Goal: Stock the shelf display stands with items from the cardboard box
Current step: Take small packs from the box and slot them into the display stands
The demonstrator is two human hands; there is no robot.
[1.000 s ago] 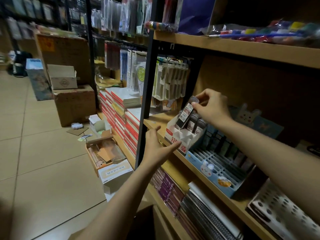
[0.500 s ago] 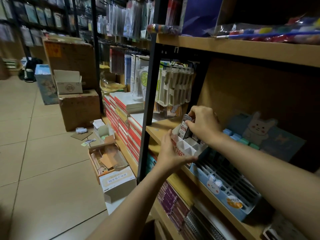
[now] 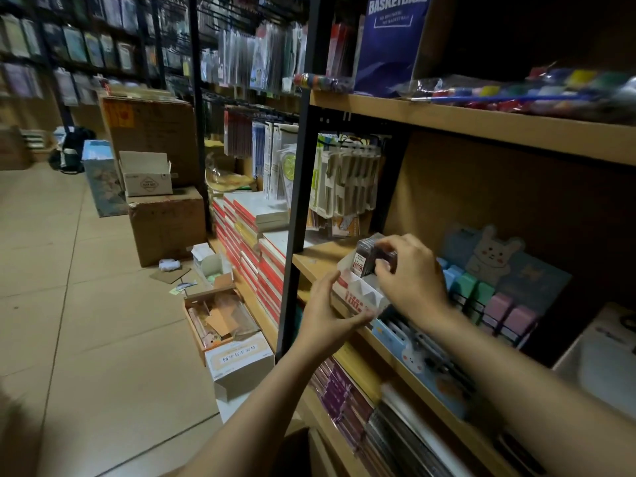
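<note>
A white and red display stand (image 3: 358, 293) with divided slots sits on the wooden shelf (image 3: 315, 261). Small dark packs (image 3: 365, 254) with white and red labels stand in its back slots. My right hand (image 3: 411, 275) reaches over the stand and its fingers curl round those packs. My left hand (image 3: 328, 313) holds the stand's front left corner between fingers and thumb. To the right sits a blue display stand (image 3: 409, 352) with a bunny print, holding pastel boxes (image 3: 495, 306). An open cardboard box (image 3: 216, 313) lies on the floor below.
A black shelf post (image 3: 297, 218) rises just left of my hands. Stacked red and white books (image 3: 256, 242) fill the bay to the left. A white box (image 3: 241, 364) and brown cartons (image 3: 167, 223) stand on the tiled floor. Notebooks (image 3: 347, 404) fill the shelf beneath.
My right hand has lowered the pack into the stand's back slot among the others. My left hand moved up from below the shelf edge onto the stand's front corner.
</note>
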